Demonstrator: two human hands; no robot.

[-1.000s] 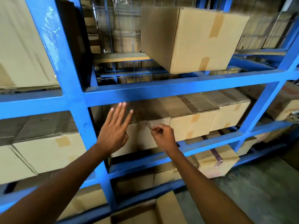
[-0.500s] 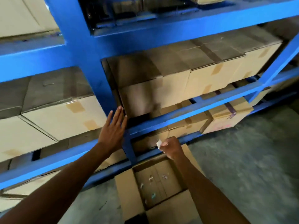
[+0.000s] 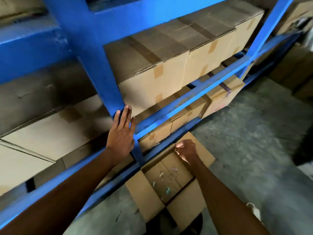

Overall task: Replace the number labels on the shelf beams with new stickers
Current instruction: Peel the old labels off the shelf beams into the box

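1. Against the blue upright post point(image 3: 108, 85) of the shelf rack, the left hand point(image 3: 121, 134) lies flat, its fingers point(image 3: 126, 116) straight and close together, tips pointing to about 12 o'clock where the post meets a shelf beam point(image 3: 194, 97).
2. Toward 4 o'clock from the left hand, the right hand point(image 3: 186, 150) hangs over the far edge of an open box point(image 3: 145, 189) on the floor point(image 3: 254, 133), its fingers curled in; whether they pinch anything I cannot tell.
3. Small scraps of paper point(image 3: 167, 190), some pale, one greenish, lie scattered on the bottom of the open box, toward 6 o'clock from the right hand.
4. Sealed cardboard boxes point(image 3: 169, 65) fill the shelf above the beam, toward 1 o'clock from the left hand; more sit on the level below and in the bay to the left of the post.
5. No number label shows clearly on the beam; the picture is blurred.
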